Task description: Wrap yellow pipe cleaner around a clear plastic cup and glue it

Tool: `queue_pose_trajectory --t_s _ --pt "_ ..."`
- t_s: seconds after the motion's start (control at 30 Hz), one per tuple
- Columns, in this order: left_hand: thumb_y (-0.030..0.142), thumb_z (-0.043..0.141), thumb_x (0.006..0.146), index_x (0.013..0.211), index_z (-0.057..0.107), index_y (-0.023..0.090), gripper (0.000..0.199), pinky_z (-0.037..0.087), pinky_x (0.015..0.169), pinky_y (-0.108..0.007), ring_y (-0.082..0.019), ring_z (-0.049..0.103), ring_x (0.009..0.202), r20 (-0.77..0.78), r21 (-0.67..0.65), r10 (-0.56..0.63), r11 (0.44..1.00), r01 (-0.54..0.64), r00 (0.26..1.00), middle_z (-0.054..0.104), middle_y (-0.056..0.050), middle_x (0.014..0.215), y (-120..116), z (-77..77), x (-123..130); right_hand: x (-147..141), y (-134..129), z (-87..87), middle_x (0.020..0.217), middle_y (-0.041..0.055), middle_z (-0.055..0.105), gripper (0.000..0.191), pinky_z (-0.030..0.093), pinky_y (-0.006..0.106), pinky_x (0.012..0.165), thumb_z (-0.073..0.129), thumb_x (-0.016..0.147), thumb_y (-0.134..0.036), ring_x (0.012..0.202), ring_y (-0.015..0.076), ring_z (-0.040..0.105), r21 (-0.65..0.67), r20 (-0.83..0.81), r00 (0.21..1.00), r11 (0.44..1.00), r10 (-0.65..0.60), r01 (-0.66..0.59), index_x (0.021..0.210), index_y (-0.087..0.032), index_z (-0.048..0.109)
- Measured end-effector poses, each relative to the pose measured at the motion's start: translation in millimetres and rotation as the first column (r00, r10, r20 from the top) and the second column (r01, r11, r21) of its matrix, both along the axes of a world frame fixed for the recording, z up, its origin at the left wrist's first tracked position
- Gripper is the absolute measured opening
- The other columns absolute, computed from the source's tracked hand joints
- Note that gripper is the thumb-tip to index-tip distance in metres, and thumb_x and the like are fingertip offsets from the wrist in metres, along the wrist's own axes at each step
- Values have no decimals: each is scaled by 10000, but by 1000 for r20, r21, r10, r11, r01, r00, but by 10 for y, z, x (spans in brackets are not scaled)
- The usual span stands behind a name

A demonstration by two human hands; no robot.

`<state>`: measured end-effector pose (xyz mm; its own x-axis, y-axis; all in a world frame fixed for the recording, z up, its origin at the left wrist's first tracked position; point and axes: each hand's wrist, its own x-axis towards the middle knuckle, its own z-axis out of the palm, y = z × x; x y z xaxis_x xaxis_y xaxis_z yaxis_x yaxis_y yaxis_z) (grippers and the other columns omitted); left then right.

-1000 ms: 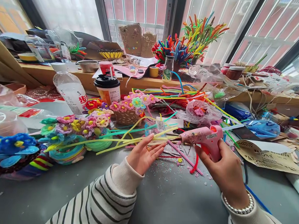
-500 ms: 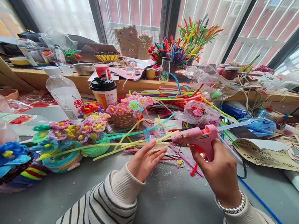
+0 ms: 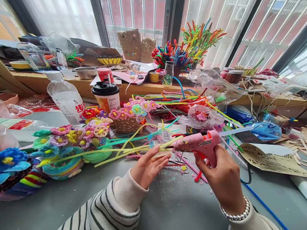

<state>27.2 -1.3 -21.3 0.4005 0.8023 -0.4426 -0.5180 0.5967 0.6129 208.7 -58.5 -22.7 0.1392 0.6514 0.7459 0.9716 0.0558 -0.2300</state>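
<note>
My right hand (image 3: pixel 221 177) grips a pink hot glue gun (image 3: pixel 198 144), its nozzle pointing left at the ends of yellow pipe cleaners (image 3: pixel 120 149). My left hand (image 3: pixel 148 166) pinches those pipe-cleaner ends between thumb and fingers, just left of the nozzle. The yellow stems run left across the grey table (image 3: pixel 174 205) to a bunch of pipe-cleaner flowers (image 3: pixel 77 133). Both sleeves are cream with dark stripes, and a bead bracelet sits on my right wrist.
A basket of pink flowers (image 3: pixel 129 119), a lidded cup (image 3: pixel 106 95) and a plastic bottle (image 3: pixel 65 98) stand behind. Blue flowers (image 3: pixel 4 162) lie at far left. Loose pipe cleaners (image 3: pixel 180 95) and bags crowd the back; brown paper (image 3: pixel 277 159) lies right.
The glue gun has moved left and its nozzle now meets the pipe-cleaner ends held in my left hand. My left hand has barely shifted.
</note>
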Motion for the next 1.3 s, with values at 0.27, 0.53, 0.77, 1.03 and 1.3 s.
queue_pose_trajectory --t_s 0.27,0.53,0.77,1.03,1.3 --pt "183 503 798 951 493 95 176 429 915 -326 -193 654 808 -5 -7 19 1000 -19 1000 652 -156 834 -14 10 6 -4 6 -1 598 -30 441 215 349 238 495 507 789 -383 491 112 426 32 33 999 999 22 -23 749 -186 430" --pt "193 477 816 1038 468 69 255 424 922 -319 -185 649 815 -2 9 1 1000 -1 1000 643 -170 891 -1 -9 -2 11 0 -11 593 -26 436 194 354 248 506 490 799 -365 504 125 440 54 50 999 998 20 -23 740 -189 431" --pt "194 485 812 1065 463 57 289 412 938 -319 -202 641 869 -4 -12 5 1000 -5 1000 639 -181 912 -5 3 -5 18 -13 1 604 -17 459 197 365 247 508 479 807 -368 512 128 464 58 50 999 998 17 -20 760 -180 441" --pt "211 514 796 1060 481 64 304 377 979 -342 -237 603 980 4 -22 -7 1000 8 1000 641 -181 944 -17 5 -15 40 -23 -41 615 -10 474 202 354 245 488 475 811 -377 493 121 451 50 53 999 999 9 -11 778 -180 449" --pt "218 505 802 1013 485 76 255 372 983 -333 -232 600 987 -3 -17 -17 1000 17 1000 641 -175 943 -14 11 -22 38 -23 -28 612 -8 479 185 357 249 494 479 809 -356 495 126 462 64 75 997 998 -8 4 764 -178 456"
